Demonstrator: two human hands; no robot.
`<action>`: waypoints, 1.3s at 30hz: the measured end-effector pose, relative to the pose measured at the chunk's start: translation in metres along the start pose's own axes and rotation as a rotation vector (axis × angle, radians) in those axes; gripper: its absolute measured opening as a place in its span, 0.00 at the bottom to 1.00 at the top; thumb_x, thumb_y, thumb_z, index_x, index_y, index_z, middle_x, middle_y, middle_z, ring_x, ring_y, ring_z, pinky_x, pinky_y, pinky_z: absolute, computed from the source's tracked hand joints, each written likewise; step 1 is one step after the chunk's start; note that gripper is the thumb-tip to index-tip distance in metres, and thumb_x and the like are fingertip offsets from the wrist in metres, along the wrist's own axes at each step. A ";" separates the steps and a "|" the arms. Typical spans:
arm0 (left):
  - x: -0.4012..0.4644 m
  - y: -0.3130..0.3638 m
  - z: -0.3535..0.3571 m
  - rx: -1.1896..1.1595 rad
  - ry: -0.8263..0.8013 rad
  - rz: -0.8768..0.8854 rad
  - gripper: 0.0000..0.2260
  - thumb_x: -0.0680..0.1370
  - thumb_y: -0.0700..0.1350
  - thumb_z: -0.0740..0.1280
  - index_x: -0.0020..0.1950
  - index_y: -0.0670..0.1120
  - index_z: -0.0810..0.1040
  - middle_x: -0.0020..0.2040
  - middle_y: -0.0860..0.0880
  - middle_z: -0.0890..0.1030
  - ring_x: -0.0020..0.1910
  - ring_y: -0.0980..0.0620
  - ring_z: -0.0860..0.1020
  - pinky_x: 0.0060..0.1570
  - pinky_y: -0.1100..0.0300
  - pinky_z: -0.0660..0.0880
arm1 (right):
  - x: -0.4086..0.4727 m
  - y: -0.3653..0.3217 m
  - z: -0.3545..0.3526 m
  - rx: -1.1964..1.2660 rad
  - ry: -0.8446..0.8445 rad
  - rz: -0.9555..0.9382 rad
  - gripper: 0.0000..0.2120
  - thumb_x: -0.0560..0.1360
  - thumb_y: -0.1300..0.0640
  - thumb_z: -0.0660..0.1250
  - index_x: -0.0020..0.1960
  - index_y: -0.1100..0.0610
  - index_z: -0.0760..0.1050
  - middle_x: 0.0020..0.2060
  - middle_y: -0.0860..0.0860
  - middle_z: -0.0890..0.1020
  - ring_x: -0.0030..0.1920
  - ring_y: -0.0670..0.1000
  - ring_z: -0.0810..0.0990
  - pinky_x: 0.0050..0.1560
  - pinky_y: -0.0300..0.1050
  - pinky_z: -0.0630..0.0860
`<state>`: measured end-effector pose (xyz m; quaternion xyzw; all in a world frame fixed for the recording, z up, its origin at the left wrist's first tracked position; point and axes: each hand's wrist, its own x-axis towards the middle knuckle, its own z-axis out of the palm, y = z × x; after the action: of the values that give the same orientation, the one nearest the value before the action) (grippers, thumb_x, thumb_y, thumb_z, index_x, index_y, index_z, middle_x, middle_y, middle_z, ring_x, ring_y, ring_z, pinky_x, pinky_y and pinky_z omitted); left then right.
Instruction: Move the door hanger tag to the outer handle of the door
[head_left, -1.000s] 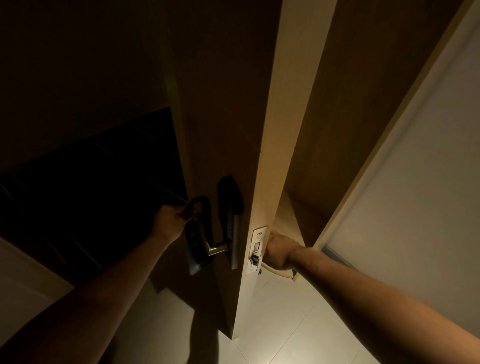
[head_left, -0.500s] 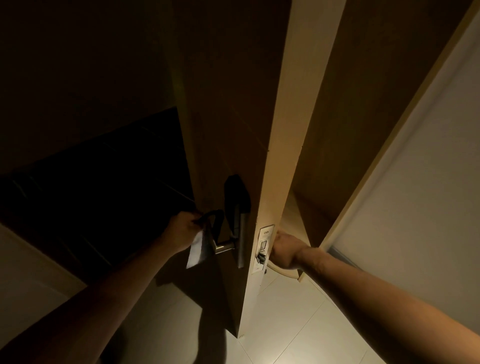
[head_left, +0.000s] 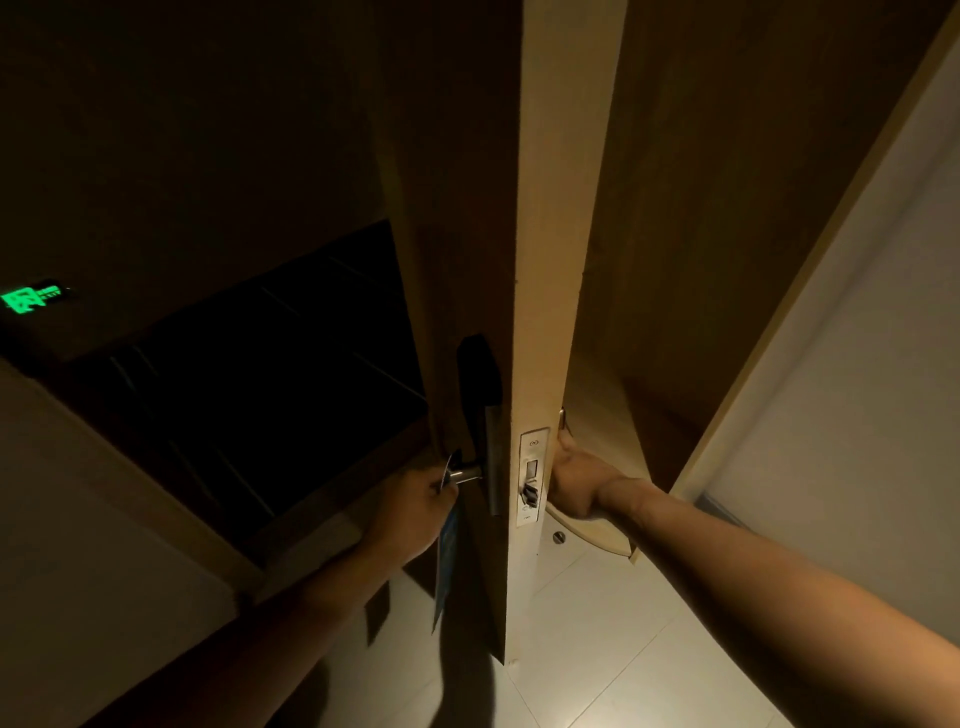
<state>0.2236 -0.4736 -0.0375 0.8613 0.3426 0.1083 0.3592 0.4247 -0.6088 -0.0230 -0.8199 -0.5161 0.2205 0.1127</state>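
The wooden door (head_left: 556, 260) stands open, its edge toward me. On its dark outer side the metal outer handle (head_left: 465, 474) sticks out below a black lock plate (head_left: 478, 379). A bluish door hanger tag (head_left: 447, 561) hangs down from that handle, its loop over the lever. My left hand (head_left: 410, 512) is closed on the tag's top right by the handle. My right hand (head_left: 574, 486) grips the inner handle behind the door edge; that handle is mostly hidden.
The latch plate (head_left: 531, 475) sits in the door edge. A door stopper (head_left: 559, 537) is on the pale tiled floor. A white wall (head_left: 857, 364) and door frame stand at the right. A green exit sign (head_left: 31, 299) glows in the dark corridor at left.
My left hand moved the tag toward the door and its loop now sits over the outer handle; the tag hangs straight down. My right hand has kept its grip.
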 end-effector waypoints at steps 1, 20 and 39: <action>-0.001 0.001 0.004 0.019 0.001 -0.002 0.04 0.79 0.48 0.64 0.45 0.52 0.77 0.29 0.52 0.76 0.26 0.63 0.76 0.23 0.71 0.68 | 0.000 0.000 -0.001 0.006 0.003 0.011 0.30 0.78 0.54 0.65 0.78 0.53 0.59 0.78 0.55 0.57 0.73 0.59 0.66 0.72 0.53 0.68; 0.009 0.037 -0.043 0.201 0.292 -0.153 0.18 0.77 0.49 0.62 0.67 0.54 0.73 0.34 0.50 0.81 0.29 0.54 0.78 0.28 0.59 0.74 | 0.000 0.005 -0.017 -0.035 -0.109 0.036 0.35 0.77 0.62 0.65 0.80 0.53 0.54 0.78 0.54 0.59 0.74 0.58 0.67 0.73 0.53 0.68; -0.037 0.024 -0.136 0.281 0.408 -0.285 0.27 0.77 0.48 0.64 0.74 0.51 0.62 0.67 0.43 0.74 0.58 0.44 0.78 0.52 0.55 0.77 | 0.018 -0.038 -0.036 -0.769 -0.194 -0.213 0.33 0.79 0.53 0.62 0.80 0.46 0.54 0.81 0.53 0.52 0.79 0.65 0.43 0.76 0.69 0.44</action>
<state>0.1501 -0.4364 0.0788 0.8062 0.5370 0.1794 0.1717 0.4183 -0.5744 0.0193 -0.7197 -0.6511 0.0750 -0.2289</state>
